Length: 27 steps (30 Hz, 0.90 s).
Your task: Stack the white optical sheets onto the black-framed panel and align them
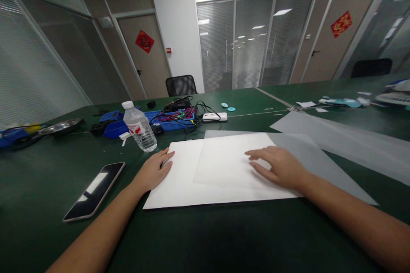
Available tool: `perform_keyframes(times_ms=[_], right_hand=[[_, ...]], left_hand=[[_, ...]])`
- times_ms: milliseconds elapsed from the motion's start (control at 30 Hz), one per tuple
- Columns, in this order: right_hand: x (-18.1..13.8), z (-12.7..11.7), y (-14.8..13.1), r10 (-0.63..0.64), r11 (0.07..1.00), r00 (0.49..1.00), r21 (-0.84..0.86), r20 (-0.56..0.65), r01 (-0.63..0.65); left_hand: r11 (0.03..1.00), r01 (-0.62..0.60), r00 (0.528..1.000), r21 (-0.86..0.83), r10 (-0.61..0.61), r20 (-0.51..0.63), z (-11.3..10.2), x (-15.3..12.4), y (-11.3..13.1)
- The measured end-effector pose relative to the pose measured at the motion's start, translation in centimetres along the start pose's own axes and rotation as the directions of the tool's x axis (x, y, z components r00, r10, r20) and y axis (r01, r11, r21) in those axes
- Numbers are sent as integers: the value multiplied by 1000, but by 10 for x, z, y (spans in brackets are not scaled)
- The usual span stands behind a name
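Note:
A white board or pad of paper [182,194] lies flat on the green table before me. On top of it rests a thin translucent sheet [224,166], its left edge faintly visible. My left hand [156,169] lies at the board's left edge, fingers stretched out and touching it. Over the right part of the sheet is my right hand [277,165], fingers apart and slightly bent, holding nothing; whether its fingertips touch the paper I cannot tell. Another translucent sheet [333,170] sticks out from beneath the right side.
A clear water bottle [141,128] stands behind my left hand, with a phone [96,192] lying at left. Blue trays [169,121] of cables, a white power strip [214,117] and blue discs [231,109] sit farther back. A long translucent sheet [352,140] lies at right.

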State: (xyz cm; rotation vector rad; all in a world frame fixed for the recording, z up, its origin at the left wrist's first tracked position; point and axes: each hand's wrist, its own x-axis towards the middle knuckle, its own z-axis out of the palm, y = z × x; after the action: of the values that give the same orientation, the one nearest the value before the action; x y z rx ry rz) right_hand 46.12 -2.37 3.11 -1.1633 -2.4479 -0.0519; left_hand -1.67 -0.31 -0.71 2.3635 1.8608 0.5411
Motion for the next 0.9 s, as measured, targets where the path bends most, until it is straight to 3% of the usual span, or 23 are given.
perform_keyframes(times_ms=[67, 167, 300, 433, 567, 667, 800, 900], right_hand=[[-2, -5, 26, 198, 974, 979, -104, -52, -202], [-11, -16, 68, 443, 864, 891, -222, -93, -453], [-21, -22, 95, 595, 778, 804, -251, -4, -576], [-16, -15, 80, 527, 838, 849, -190, 40, -511], [-8, -4, 50, 363, 931, 929, -56, 72, -360], [-5, 3, 37, 254, 966, 962, 33, 101, -258], [-5, 9, 49, 197, 976, 976, 73, 92, -204], [-9, 7, 77, 264, 964, 964, -11, 37, -264]], left_hand=[[1000, -2, 1000, -4, 2, -4, 1, 0, -1], [1000, -1, 1000, -12, 0, -12, 2, 1, -2], [1000, -1, 1000, -12, 1, -3, 4, 1, -5], [1000, -1, 1000, -31, 0, -5, 6, 0, -6], [999, -7, 1000, -47, 7, -14, 4, -1, -2], [999, -3, 1000, -40, 3, -5, 2, -1, 1], [999, 8, 1000, -31, -8, 9, 1, 1, 0], [999, 4, 1000, -42, -4, -6, 1, 1, -2]])
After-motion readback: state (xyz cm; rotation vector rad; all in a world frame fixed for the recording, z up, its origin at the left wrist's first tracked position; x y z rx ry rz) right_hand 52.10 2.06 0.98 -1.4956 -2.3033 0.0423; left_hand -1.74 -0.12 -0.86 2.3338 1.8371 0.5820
